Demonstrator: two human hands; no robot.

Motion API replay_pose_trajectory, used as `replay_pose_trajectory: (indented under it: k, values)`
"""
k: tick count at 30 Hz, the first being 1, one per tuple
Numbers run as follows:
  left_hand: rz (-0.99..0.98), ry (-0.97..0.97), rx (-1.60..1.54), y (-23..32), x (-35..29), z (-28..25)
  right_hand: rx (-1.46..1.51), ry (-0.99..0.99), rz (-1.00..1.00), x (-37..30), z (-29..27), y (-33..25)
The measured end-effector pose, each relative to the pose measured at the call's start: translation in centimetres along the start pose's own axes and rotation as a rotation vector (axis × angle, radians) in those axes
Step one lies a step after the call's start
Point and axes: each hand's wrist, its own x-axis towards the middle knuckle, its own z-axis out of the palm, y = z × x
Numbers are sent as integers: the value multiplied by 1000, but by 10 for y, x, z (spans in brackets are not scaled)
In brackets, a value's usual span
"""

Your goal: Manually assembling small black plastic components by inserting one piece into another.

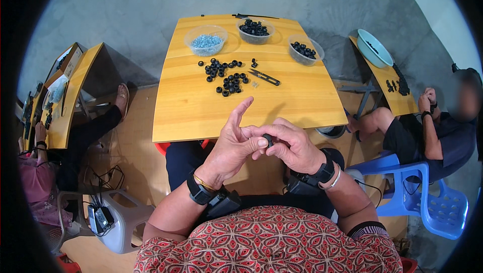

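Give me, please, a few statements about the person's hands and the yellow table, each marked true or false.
1. Both hands, left hand and right hand, meet on a small black ring. True.
2. Three clear bowls stand on the yellow table. True.
3. The left bowl holds black rings. False: it holds pale bluish small parts.
4. The snips are in the right hand. False: they lie on the table.

Open brown cardboard box [68, 61] with pale printed side, on the far-left wooden table [75, 97].
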Motion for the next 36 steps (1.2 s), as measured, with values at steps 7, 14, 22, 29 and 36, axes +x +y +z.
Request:
replay_pose_trajectory:
  k: [7, 14, 22, 29, 36]
  values:
    - [-52, -13, -91, -7, 1, -4, -41, 83, -90, -2, 5, 5]
    - [-41, -27, -173, -11, 1, -5, -85, 185, -152, -2, 17, 9]
    - [-128, -103, -185, -5, 0, -6, -167, 176, -139, -4, 14, 6]
    - [-117, -64, -117, -11, 1, -7, -191, 159, -207, -5, 14, 11]
    - [-131, 17, -69, -13, 1, -7, -159, 64, -134, -4, 12, 11]
